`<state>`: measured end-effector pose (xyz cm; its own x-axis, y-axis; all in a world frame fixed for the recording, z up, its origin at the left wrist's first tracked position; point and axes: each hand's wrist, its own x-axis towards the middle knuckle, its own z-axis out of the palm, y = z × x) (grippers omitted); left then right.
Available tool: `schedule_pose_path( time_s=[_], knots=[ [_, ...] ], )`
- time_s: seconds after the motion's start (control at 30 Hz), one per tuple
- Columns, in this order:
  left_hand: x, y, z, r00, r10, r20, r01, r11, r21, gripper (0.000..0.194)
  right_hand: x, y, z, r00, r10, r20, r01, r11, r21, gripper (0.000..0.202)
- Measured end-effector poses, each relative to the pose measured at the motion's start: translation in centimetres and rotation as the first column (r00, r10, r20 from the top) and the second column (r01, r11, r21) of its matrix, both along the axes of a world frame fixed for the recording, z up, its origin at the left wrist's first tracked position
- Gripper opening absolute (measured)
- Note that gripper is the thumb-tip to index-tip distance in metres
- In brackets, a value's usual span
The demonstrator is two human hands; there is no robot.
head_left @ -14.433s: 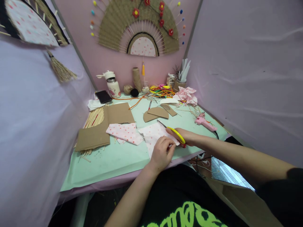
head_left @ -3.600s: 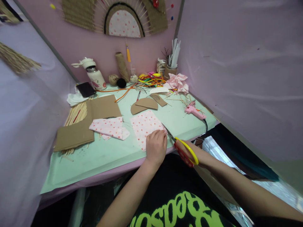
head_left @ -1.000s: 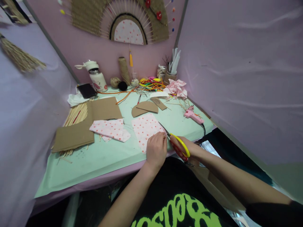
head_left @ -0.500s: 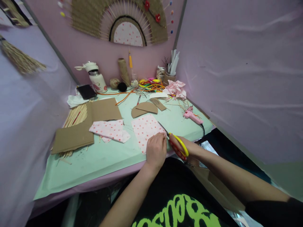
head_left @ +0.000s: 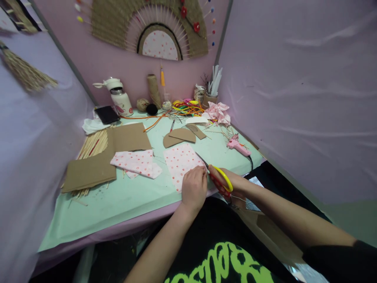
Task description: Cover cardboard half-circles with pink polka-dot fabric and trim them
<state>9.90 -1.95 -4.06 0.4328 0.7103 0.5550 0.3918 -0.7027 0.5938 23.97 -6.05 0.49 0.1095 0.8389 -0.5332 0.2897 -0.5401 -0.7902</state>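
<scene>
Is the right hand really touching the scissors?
Touching. The head view shows the right hand gripping the scissors by the handles.

L hand (head_left: 194, 184) holds dotted pink cloth (head_left: 179, 163) on green tabletop (head_left: 138, 198), R hand (head_left: 235, 181) grips yellow-red scissors (head_left: 226, 179) w/ blades (head_left: 202, 159) at cloth's R edge.

Red-dotted pale-pink cloth (head_left: 179, 162), yellow-and-red scissor handles (head_left: 228, 180), pale-green tabletop (head_left: 138, 204)
</scene>
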Motion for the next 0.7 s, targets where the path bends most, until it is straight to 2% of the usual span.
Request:
schedule_pose_path(
  time_s=[0.23, 0.4, 0.7],
  knots=[
    [0.0, 0.03, -0.02, 1.0, 0.013, -0.003, -0.013, 1.0, 0.007, 0.014, -0.44, 0.11, 0.43, 0.999, -0.04, -0.013, 0.039, 0.999, -0.013, 0.055],
    [-0.01, 0.04, -0.18, 1.0, 0.013, -0.002, -0.013, 1.0, 0.014, 0.015, -0.49, 0.1, 0.06, 0.996, -0.068, -0.053, 0.068, 0.998, 0.003, 0.05],
    [0.06, 0.02, 0.11, 0.999, 0.045, -0.002, -0.045, 0.998, 0.037, 0.008, -0.51, 0.07, 0.27, 0.99, -0.124, -0.072, 0.127, 0.991, 0.036, 0.051]
  ],
)
